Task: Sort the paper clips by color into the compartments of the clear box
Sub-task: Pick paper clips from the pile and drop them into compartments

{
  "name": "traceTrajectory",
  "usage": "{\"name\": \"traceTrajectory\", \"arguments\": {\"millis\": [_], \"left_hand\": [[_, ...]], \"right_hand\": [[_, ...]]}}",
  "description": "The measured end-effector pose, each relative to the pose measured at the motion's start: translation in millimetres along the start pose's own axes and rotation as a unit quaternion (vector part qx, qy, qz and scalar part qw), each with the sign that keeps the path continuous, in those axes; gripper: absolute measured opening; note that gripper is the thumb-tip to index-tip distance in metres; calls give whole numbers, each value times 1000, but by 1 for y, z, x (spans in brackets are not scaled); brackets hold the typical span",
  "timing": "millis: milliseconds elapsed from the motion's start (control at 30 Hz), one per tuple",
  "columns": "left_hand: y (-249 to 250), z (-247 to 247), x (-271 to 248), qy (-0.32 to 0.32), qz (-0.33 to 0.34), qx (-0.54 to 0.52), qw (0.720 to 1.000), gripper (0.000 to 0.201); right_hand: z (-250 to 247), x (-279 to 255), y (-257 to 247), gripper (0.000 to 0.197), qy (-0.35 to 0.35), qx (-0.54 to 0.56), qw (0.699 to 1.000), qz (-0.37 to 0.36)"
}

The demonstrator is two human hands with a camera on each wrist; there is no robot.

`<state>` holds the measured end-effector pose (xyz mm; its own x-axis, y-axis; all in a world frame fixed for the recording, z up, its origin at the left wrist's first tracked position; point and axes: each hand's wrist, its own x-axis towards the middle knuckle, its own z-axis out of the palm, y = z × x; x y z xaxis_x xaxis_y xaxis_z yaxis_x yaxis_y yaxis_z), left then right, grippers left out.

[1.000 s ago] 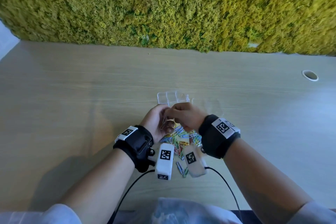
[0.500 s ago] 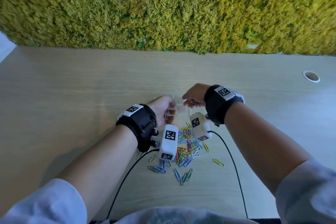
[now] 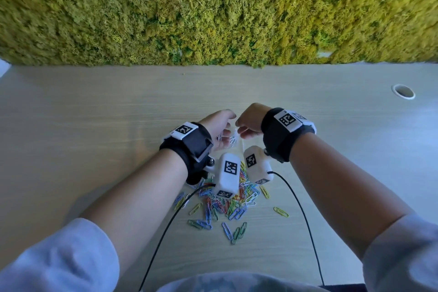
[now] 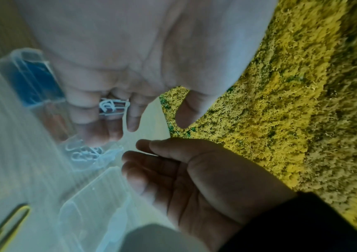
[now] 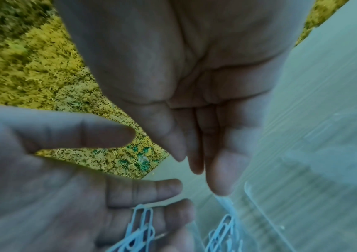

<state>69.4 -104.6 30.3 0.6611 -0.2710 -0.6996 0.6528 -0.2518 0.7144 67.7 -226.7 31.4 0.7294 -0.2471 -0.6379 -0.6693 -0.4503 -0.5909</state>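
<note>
Head view, centre: the left hand (image 3: 219, 130) cups white clips (image 4: 113, 107) in curled fingers just beside the clear box (image 4: 20, 68), nearer to it than the right hand (image 3: 251, 121), which is straight-fingered and holds nothing. Mixed paper clips (image 3: 227, 204) lie on the surface (image 3: 94, 125), lower in the frame than the wrists.

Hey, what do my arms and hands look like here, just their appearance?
Bare left hand and right hand, bare forearms, pale bluish-white sleeves. Each wrist wears a black strap with a white tag bearing a black square code. A white boxy camera, coded too, sits under each, trailing a black cable.
</note>
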Motion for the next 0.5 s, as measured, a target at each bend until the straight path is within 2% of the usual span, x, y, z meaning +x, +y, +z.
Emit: {"name": "traceTrajectory", "arguments": {"millis": [133, 200, 333, 433, 500], "left_hand": [[4, 7, 5, 15, 15, 39, 999, 27], [5, 10, 7, 15, 25, 55, 998, 29], [5, 14, 9, 23, 43, 87, 995, 42], [2, 15, 11, 29, 42, 110, 993, 45], [0, 13, 10, 33, 47, 120, 991, 45]], "right_hand": [[-2, -4, 12, 27, -23, -25, 999, 14], [-3, -4, 17, 28, -13, -21, 1000, -4], [-3, -4, 24, 14, -9, -9, 1000, -2], [-1, -4, 25, 16, -24, -32, 999, 11], [-2, -4, 28, 11, -17, -39, 999, 1]]}}
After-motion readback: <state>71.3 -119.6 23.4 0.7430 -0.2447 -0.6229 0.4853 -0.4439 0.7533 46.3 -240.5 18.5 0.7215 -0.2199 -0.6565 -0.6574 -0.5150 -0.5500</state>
